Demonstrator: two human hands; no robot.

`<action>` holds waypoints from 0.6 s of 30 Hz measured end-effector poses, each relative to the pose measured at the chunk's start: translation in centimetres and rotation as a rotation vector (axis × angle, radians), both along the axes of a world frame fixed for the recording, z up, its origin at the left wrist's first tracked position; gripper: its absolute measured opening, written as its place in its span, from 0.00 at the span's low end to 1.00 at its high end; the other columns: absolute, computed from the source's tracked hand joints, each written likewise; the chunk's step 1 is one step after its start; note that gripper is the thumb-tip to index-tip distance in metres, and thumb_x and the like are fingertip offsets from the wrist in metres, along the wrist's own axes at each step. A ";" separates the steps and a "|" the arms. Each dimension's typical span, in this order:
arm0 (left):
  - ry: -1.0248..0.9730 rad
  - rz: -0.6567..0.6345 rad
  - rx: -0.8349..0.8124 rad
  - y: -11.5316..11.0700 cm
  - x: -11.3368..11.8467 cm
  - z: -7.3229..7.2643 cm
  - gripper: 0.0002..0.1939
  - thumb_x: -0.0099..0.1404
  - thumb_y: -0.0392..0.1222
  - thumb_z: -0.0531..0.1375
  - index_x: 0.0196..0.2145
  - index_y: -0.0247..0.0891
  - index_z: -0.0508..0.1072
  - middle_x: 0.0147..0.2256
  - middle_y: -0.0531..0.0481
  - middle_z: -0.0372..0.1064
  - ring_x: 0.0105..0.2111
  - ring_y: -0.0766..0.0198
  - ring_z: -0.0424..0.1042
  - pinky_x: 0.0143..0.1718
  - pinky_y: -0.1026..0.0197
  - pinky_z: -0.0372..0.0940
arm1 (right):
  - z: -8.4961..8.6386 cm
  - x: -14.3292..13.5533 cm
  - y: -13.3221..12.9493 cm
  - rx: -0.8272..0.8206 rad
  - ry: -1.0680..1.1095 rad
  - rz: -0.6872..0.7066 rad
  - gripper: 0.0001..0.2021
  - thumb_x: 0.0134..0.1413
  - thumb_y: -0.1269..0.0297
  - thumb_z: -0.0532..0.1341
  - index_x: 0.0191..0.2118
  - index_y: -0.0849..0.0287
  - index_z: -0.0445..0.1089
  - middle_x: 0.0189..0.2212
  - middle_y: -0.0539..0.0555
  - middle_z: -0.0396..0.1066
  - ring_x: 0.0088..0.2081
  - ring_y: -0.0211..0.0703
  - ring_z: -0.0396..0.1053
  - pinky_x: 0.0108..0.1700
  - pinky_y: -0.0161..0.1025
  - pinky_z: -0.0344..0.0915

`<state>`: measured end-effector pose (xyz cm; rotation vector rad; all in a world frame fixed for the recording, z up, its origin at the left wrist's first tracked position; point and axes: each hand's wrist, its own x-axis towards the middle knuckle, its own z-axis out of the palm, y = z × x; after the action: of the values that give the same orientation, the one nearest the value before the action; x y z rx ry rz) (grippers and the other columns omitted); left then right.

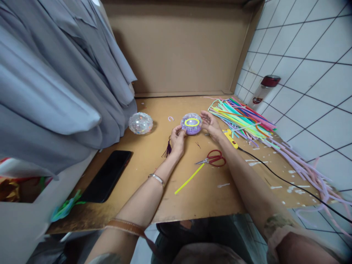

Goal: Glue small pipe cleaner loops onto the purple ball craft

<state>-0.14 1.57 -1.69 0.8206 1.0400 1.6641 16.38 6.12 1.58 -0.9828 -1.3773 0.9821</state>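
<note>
The purple ball (191, 124) is at the frame's centre, its lower-left edge pinched by the fingers of the left hand (178, 139); the right hand (210, 124) has fingers loosely parted beside it, contact unclear; scissors (210, 159) lie below.

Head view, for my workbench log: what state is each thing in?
Purple piece: yellow ring on it.
Left hand: touching its left edge.
Right hand: open, beside its right edge.
Clear ball: resting apart.
Scissors: lying flat.
Yellow strip: straight.
Phone: flat, screen dark.
Glue gun: corded, partly hidden.
Stick pile: loose.
Bottle: capped.
</note>
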 end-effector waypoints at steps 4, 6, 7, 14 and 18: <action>-0.003 -0.008 0.003 0.0 0.0 -0.1 0.13 0.55 0.39 0.63 0.40 0.39 0.71 0.40 0.47 0.75 0.42 0.61 0.74 0.45 0.59 0.68 | 0.0 -0.1 -0.1 0.007 0.000 0.020 0.34 0.30 0.63 0.70 0.51 0.53 0.69 0.55 0.59 0.71 0.61 0.56 0.65 0.69 0.56 0.53; 0.002 -0.007 0.007 0.1 0.0 -0.2 0.14 0.55 0.40 0.64 0.40 0.39 0.71 0.40 0.47 0.75 0.41 0.61 0.74 0.45 0.60 0.68 | 0.0 -0.1 -0.1 0.014 0.004 0.032 0.33 0.30 0.63 0.70 0.50 0.53 0.69 0.55 0.59 0.71 0.61 0.56 0.65 0.69 0.56 0.54; 0.005 -0.005 0.009 0.1 0.0 -0.2 0.14 0.55 0.40 0.64 0.41 0.39 0.71 0.40 0.48 0.75 0.42 0.62 0.74 0.45 0.60 0.68 | 0.0 -0.1 -0.1 0.017 0.008 0.032 0.32 0.30 0.63 0.70 0.50 0.53 0.70 0.55 0.58 0.71 0.61 0.55 0.65 0.69 0.56 0.55; 0.024 0.009 0.013 0.4 0.0 -0.5 0.15 0.54 0.41 0.63 0.41 0.39 0.71 0.40 0.48 0.75 0.40 0.63 0.74 0.43 0.62 0.68 | -0.3 0.0 0.3 0.042 0.032 -0.068 0.28 0.30 0.68 0.68 0.46 0.55 0.72 0.51 0.58 0.74 0.55 0.53 0.70 0.63 0.55 0.63; 0.054 0.029 0.018 0.3 0.0 -0.5 0.15 0.55 0.41 0.63 0.42 0.39 0.71 0.39 0.48 0.75 0.37 0.64 0.73 0.41 0.62 0.68 | 0.1 -0.3 0.2 0.097 -0.016 -0.223 0.19 0.35 0.67 0.66 0.41 0.56 0.73 0.42 0.56 0.77 0.46 0.49 0.73 0.55 0.52 0.68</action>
<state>-0.15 1.90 -2.20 0.8701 1.0799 1.6862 16.12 6.34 1.70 -1.0482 -1.2848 0.7361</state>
